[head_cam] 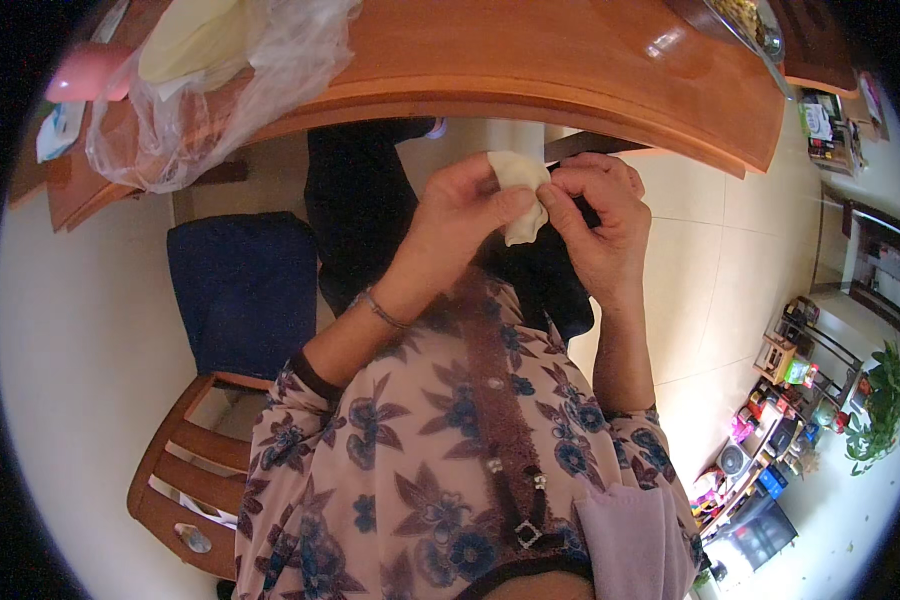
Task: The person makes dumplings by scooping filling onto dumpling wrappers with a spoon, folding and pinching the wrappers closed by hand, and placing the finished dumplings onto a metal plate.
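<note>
A dumpling of pale dough (523,176) is held over my lap, in front of the wooden table's near edge. My left hand (465,206) holds it from the left, with the thumb across its front. The fingertips of my right hand (600,214) pinch its right edge, which looks pleated. Whether filling lies inside is hidden. On the table at the upper left, a stack of round dough wrappers (191,41) lies in a clear plastic bag (285,71). A metal bowl (769,34) with chopped filling (742,16) stands at the upper right.
The wooden table (495,60) spans the top of the view. A pink object (90,71) and a small white-and-blue packet (60,131) are at its left end. A wooden chair with a dark blue seat (244,292) stands on the left. Shelves with household items (750,450) are far right.
</note>
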The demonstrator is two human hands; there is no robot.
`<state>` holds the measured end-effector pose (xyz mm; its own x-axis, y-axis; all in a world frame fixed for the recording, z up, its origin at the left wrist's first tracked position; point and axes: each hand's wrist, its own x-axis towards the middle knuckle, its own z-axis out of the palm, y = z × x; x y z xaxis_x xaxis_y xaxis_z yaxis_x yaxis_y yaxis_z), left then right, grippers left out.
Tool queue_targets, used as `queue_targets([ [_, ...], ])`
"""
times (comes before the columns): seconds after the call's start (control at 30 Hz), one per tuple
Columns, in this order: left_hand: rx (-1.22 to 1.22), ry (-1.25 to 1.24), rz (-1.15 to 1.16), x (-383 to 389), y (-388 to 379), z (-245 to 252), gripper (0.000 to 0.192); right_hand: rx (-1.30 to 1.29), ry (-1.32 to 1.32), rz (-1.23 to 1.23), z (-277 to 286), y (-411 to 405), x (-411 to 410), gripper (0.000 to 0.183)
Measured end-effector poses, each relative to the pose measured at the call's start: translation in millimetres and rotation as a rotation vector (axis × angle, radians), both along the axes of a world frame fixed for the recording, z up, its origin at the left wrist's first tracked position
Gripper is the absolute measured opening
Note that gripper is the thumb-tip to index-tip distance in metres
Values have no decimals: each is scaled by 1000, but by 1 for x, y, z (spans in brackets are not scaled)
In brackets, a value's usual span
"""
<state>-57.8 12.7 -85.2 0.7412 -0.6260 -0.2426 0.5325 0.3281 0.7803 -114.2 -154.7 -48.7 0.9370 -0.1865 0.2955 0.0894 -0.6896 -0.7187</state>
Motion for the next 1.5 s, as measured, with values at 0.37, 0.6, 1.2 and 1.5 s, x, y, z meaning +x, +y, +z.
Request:
queue_targets([
  [0.37,-92,60,-60,7,7,-1,24,329,111,14,-3,-8,-3,17],
  [0.6,-80,24,-86,7,4,3,22,247,68,67,-1,-6,0,13],
  [1.2,-69,70,-201,9,12,0,29,463,200,63,-6,-10,-9,15],
  [1.5,-82,-24,-321,10,12,2,30,307,176,124,-3,-9,-8,14],
])
